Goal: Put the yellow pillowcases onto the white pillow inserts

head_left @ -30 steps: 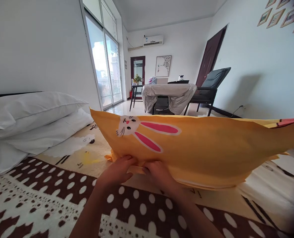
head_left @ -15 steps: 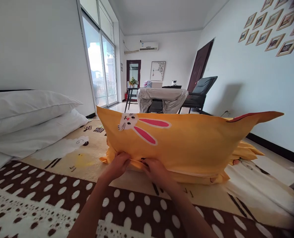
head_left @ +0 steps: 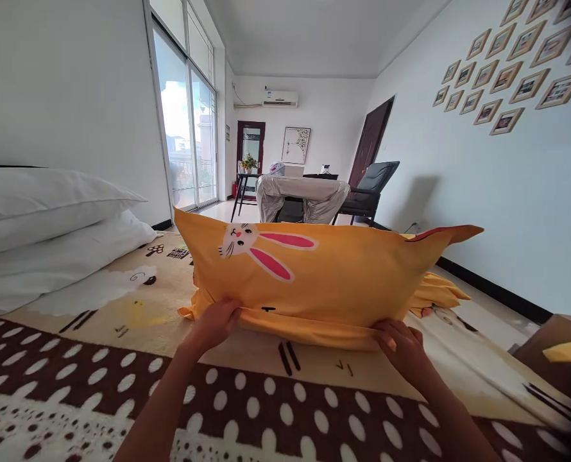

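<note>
Looking down from the head cam, you've got a yellow pillow [head_left: 343, 269] sitting dead centre on a patterned blanket [head_left: 251, 405], with its long side facing the person. It's got a white bunny print [head_left: 240, 240] lying sideways, pink ears pointing right. Left hand [head_left: 218, 321] has its fingers curled onto the near bottom edge, over toward the left end, and right hand [head_left: 403, 343] is pinching that same edge close to the right end, so both are grasping the fabric, well apart from each other. Some crumpled yellow cloth [head_left: 440, 292] lies just behind the pillow's right end. Off to the left there's a stack of white pillows [head_left: 54, 212], also on the blanket. Further back you can see a covered table [head_left: 302, 186] with a black chair [head_left: 374, 186] beside it, on the right.
</note>
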`<state>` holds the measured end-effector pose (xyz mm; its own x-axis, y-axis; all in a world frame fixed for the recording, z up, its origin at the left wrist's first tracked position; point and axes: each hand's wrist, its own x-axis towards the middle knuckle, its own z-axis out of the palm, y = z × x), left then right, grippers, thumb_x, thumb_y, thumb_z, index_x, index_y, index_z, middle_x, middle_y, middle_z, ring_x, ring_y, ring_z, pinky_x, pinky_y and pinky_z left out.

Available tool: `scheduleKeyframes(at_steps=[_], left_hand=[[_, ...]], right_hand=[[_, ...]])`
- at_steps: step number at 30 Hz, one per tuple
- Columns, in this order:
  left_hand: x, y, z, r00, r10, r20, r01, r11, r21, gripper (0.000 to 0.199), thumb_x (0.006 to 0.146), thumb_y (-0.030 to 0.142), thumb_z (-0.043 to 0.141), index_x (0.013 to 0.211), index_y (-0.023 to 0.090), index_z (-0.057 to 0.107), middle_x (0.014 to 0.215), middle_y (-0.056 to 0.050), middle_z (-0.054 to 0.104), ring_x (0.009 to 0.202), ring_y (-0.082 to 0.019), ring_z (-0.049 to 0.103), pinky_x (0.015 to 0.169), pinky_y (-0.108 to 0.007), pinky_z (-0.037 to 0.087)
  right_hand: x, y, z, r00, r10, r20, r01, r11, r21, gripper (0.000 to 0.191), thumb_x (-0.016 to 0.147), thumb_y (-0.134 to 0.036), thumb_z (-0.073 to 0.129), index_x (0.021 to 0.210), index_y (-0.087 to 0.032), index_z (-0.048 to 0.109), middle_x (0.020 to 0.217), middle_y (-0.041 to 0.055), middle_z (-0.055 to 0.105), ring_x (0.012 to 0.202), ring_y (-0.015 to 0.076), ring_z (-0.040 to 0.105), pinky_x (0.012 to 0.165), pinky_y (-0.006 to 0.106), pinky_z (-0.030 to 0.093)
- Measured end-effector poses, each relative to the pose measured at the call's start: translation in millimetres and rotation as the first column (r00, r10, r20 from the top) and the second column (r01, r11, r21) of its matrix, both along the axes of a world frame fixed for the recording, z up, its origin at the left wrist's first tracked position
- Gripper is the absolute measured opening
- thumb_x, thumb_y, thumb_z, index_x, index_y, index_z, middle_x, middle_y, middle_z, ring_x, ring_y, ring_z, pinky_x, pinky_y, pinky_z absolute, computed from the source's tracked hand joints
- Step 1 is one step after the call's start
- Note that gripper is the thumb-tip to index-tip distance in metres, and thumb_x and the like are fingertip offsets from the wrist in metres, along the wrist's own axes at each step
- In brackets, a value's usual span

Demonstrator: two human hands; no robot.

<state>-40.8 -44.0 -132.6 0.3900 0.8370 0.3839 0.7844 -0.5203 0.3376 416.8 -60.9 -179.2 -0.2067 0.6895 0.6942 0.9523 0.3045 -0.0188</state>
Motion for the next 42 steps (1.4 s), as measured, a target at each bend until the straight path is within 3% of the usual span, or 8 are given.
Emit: scheduleKeyframes(at_steps=[7,12,18,27,31,34,37,42], left_hand=[[-1.9,0.4,-0.3,0.999,-0.004,0.050,0.002,0.999,0.038,0.027,0.092,0.033,0.036,0.079,0.019,0.055,0.082,-0.007,0.061,0.079,-0.020,0.057,0.069,-0.031,0.043],[-2.6,-2.6,-0.2,0.993,-0.034,0.111,0.022,0.994,0.104,0.025,0.093,0.035,0.039,0.084,0.019,0.055,0.091,-0.007,0.059,0.088,-0.020,0.056,0.079,-0.032,0.046],[-0.9,0.4,-6.8,0.999,0.021,0.028,-0.026,0.981,0.192,0.021,0.090,0.036,0.046,0.083,0.019,0.055,0.092,-0.008,0.057,0.089,-0.022,0.056,0.079,-0.035,0.047],[1.9,11.5,-17.1,0.980,0.172,-0.100,-0.122,0.917,0.380,0.026,0.092,0.041,0.045,0.081,0.019,0.054,0.088,-0.006,0.059,0.089,-0.022,0.054,0.082,-0.037,0.040],[2.6,11.1,-17.4,0.972,0.229,-0.048,-0.188,0.887,0.422,0.030,0.093,0.042,0.041,0.077,0.020,0.053,0.081,-0.006,0.060,0.084,-0.022,0.055,0.080,-0.036,0.040],[5.1,9.3,-16.9,0.979,0.190,0.077,-0.205,0.885,0.418,0.034,0.092,0.043,0.041,0.068,0.020,0.050,0.068,-0.004,0.057,0.071,-0.019,0.054,0.068,-0.031,0.040],[11.1,4.7,-15.9,0.971,0.122,0.206,-0.204,0.872,0.445,0.038,0.092,0.036,0.041,0.057,0.021,0.046,0.055,-0.001,0.050,0.057,-0.015,0.049,0.058,-0.028,0.036],[25.6,-18.0,-0.9,0.935,0.104,0.339,-0.280,0.803,0.526,0.045,0.091,0.024,0.037,0.047,0.021,0.030,0.045,0.002,0.035,0.045,-0.011,0.036,0.050,-0.029,0.028]], right_hand=[[1.4,-2.3,4.9,0.997,-0.054,-0.064,0.058,0.996,0.073,0.030,0.088,-0.038,0.043,0.074,-0.021,0.064,0.088,0.0071,0.064,0.086,0.0215,0.056,0.077,0.035,0.031],[8.2,-3.5,2.4,0.977,-0.094,-0.190,0.093,0.996,-0.018,0.034,0.086,-0.043,0.042,0.069,-0.021,0.062,0.089,0.0087,0.060,0.090,0.0246,0.052,0.077,0.037,0.034],[2.9,1.6,-2.2,0.935,-0.127,-0.331,0.157,0.986,0.064,0.034,0.088,-0.040,0.034,0.074,-0.021,0.059,0.110,0.0133,0.054,0.105,0.0277,0.049,0.084,0.043,0.038],[-10.8,5.5,-7.8,0.839,-0.293,-0.458,0.345,0.938,0.033,0.039,0.085,-0.044,0.030,0.072,-0.019,0.057,0.115,0.0163,0.055,0.106,0.0303,0.051,0.085,0.048,0.037],[-12.4,4.4,-3.2,0.795,-0.216,-0.567,0.190,0.976,-0.105,0.040,0.084,-0.050,0.030,0.063,-0.022,0.050,0.087,0.0115,0.061,0.083,0.0243,0.056,0.074,0.039,0.042],[-12.1,0.0,2.4,0.697,-0.223,-0.681,0.085,0.969,-0.231,0.041,0.081,-0.056,0.036,0.068,-0.022,0.054,0.064,0.0045,0.057,0.068,0.0214,0.054,0.064,0.034,0.043],[-14.9,-4.5,6.9,0.537,-0.203,-0.819,0.033,0.975,-0.220,0.042,0.076,-0.060,0.045,0.073,-0.020,0.058,0.068,0.0039,0.060,0.070,0.0208,0.055,0.062,0.032,0.044],[-20.8,-9.6,21.3,0.098,-0.023,-0.995,-0.247,0.968,-0.046,0.035,0.073,-0.056,0.054,0.084,-0.024,0.055,0.083,0.0043,0.064,0.078,0.0229,0.060,0.067,0.035,0.051]])
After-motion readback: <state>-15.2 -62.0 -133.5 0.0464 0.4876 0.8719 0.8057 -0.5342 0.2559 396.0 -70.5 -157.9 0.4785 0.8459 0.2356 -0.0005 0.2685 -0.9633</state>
